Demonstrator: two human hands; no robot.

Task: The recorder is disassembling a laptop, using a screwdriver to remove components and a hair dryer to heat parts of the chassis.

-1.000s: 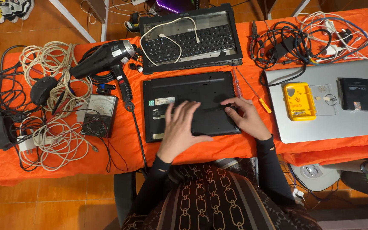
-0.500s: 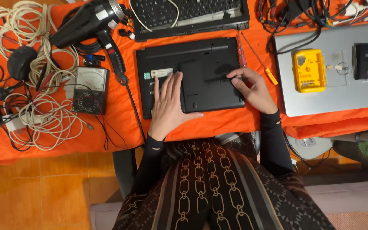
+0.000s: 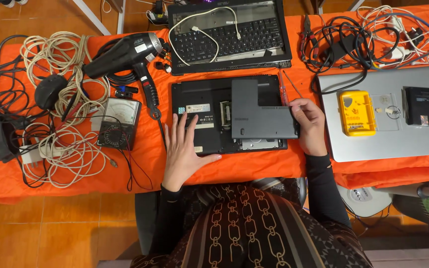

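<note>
1. A person seated at an orange-covered table (image 3: pixel 254 171) works on a black laptop (image 3: pixel 199 129) lying upside down in front of them.
2. The left hand (image 3: pixel 184 149) lies flat and open on the laptop's near left corner, fingers spread, gripping nothing; it looks to be pressing the machine steady.
3. The right hand (image 3: pixel 308 124) pinches the right edge of a dark grey cover panel (image 3: pixel 261 111), thumb on top and fingers curled under. The panel sits skewed over the laptop's right half, with a gap showing parts beneath.
4. To do this well, my judgement: keep the left palm pressing down, lift the panel evenly from its edge without twisting, and watch for any clip that catches.
5. Just beyond the right hand's fingertips lies a thin screwdriver (image 3: pixel 283 89) with a clear red handle.
6. Between the hands, near the left fingertips, a small white rectangular label (image 3: pixel 197 108) sits on the laptop's underside; its print is too small to read.
7. To the right of the right hand, a silver closed laptop (image 3: pixel 393 144) carries a yellow boxy meter (image 3: pixel 356 113) and a small black box (image 3: pixel 423 106).
8. Left of the left hand lie a grey dial meter (image 3: pixel 120 121) and a black hair dryer (image 3: pixel 125 52).
</note>
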